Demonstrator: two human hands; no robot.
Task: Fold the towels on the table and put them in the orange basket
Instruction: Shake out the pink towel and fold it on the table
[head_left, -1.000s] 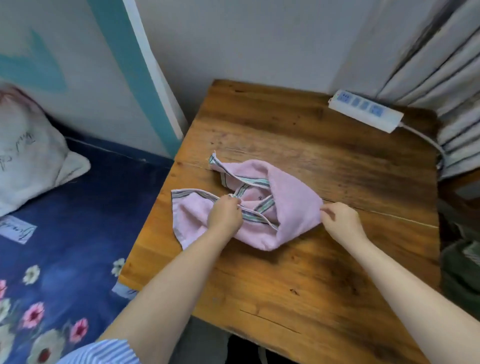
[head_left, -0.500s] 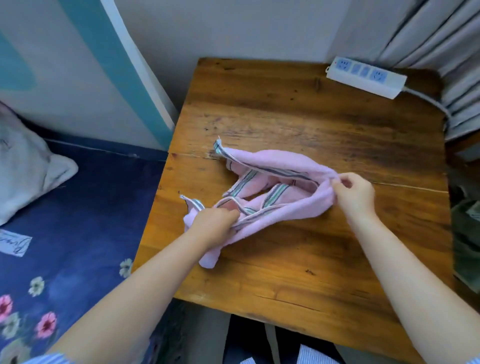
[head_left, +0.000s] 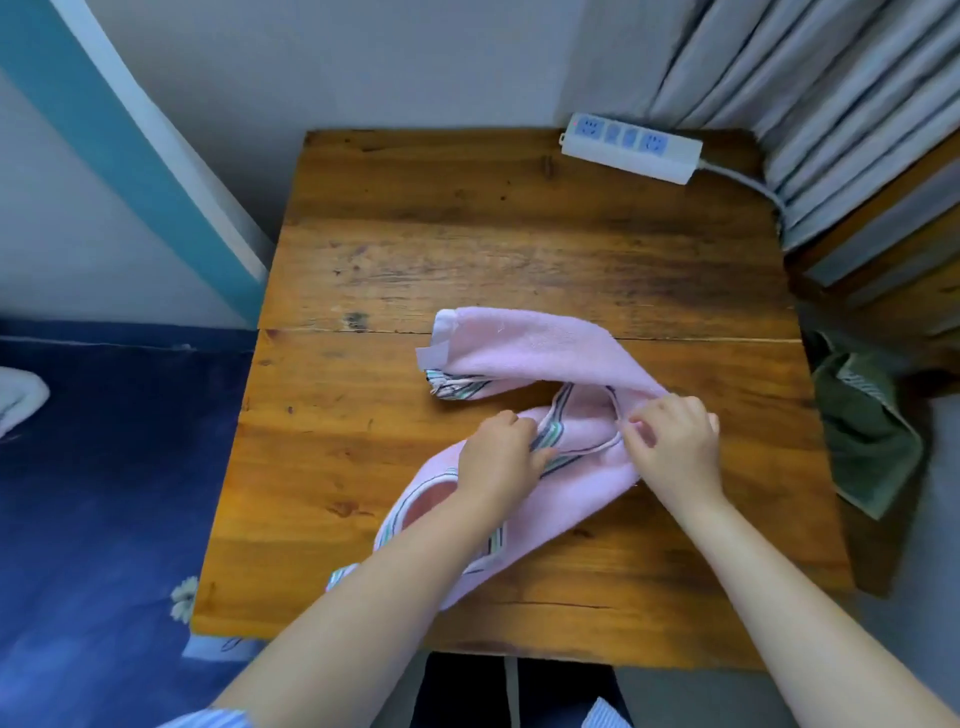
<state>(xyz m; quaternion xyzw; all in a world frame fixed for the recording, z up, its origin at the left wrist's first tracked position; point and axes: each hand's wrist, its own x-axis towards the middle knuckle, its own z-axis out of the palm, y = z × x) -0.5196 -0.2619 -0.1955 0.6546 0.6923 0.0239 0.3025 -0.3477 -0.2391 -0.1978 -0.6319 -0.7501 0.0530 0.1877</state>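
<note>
A: Where's the pink terry towel with striped borders?

B: Crumpled on the brown wooden counter; left hand pinches its striped edge; right hand grips the fold, fingers curled.

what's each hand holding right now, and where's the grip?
Both hold the pink towel. Left hand pinches its striped hem near the middle; right hand pinches the hem at the right-hand bend.
</note>
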